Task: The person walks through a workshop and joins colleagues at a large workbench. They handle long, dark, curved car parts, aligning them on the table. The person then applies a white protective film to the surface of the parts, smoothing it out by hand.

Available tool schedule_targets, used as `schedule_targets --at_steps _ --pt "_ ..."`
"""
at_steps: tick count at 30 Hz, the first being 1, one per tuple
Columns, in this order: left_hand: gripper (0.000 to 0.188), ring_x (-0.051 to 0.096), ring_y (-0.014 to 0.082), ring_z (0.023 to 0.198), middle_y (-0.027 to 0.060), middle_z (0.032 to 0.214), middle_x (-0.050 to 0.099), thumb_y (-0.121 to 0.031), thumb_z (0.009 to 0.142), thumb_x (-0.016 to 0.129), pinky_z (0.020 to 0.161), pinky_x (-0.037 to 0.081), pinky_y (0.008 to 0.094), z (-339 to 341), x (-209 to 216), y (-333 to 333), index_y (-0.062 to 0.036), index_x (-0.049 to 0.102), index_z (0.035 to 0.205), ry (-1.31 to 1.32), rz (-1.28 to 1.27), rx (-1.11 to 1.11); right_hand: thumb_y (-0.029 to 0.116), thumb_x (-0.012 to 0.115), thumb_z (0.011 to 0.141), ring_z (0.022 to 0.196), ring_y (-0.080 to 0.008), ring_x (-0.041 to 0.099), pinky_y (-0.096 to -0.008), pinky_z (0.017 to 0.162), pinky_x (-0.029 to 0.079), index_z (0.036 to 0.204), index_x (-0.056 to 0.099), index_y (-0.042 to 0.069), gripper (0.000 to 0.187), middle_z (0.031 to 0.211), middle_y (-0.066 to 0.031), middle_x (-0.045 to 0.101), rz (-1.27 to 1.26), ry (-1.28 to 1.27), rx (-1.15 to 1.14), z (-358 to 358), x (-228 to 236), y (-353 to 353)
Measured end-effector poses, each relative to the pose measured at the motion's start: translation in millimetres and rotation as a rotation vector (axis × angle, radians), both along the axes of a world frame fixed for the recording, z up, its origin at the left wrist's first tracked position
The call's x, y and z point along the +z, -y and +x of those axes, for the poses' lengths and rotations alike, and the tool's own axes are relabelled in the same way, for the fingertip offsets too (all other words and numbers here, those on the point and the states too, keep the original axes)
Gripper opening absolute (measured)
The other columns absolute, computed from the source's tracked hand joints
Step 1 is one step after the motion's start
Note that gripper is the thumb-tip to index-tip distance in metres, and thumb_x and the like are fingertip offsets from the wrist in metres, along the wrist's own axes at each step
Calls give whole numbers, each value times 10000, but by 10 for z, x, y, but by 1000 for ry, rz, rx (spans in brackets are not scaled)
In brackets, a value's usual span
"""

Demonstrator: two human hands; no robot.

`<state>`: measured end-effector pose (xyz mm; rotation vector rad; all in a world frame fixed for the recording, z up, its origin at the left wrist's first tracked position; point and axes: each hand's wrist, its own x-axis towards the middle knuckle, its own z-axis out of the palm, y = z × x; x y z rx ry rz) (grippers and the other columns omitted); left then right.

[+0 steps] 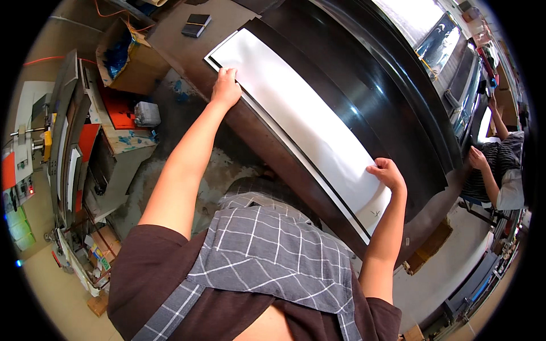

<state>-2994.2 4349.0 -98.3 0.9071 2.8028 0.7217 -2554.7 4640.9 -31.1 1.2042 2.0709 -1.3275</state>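
A long glossy white sheet lies slantwise across the worktable, over dark sheet edges and a second white strip that shows along its near side. My left hand is closed on the white sheet's near edge, close to its far-left end. Toward the other end, my right hand pinches the same sheet between thumb and fingers, and the sheet bends slightly there. Large glossy black sheets lie in a stack just beyond it.
A small dark block with a band sits on the table. At left are an open cardboard box with blue plastic and a machine stand. Another person works at the far right beside more dark sheets.
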Motion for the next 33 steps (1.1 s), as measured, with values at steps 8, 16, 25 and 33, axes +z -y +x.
schedule_targets --at_steps 8,16,25,33 --pt "404 527 358 1126 164 1266 462 -53 798 520 967 436 428 77 100 -94 -47 546 1201 -14 -58 2 217 738 797 548 -97 428 -305 524 350 693 598 54 239 608 30 494 15 2 -39 53 -11 -49" --pt "415 530 342 1124 163 1281 456 -66 795 518 958 442 408 -63 68 -40 -44 556 1208 38 -79 12 226 753 754 618 -150 553 -325 636 434 791 693 36 202 673 -39 608 11 79 -33 -116 36 5" --pt "457 503 356 1147 174 1300 463 -298 802 603 983 413 433 -65 112 -74 -35 568 1174 22 -157 -15 228 748 695 634 -180 559 -341 641 448 751 675 10 237 650 -80 587 99 62 53 -176 -91 -21" --pt "795 323 371 1309 154 1454 340 -545 791 630 1056 301 490 828 229 -333 -92 392 1399 -177 -343 -213 268 753 671 623 -200 539 -342 621 447 732 637 1 297 648 -95 574 141 -7 -26 18 -74 62"
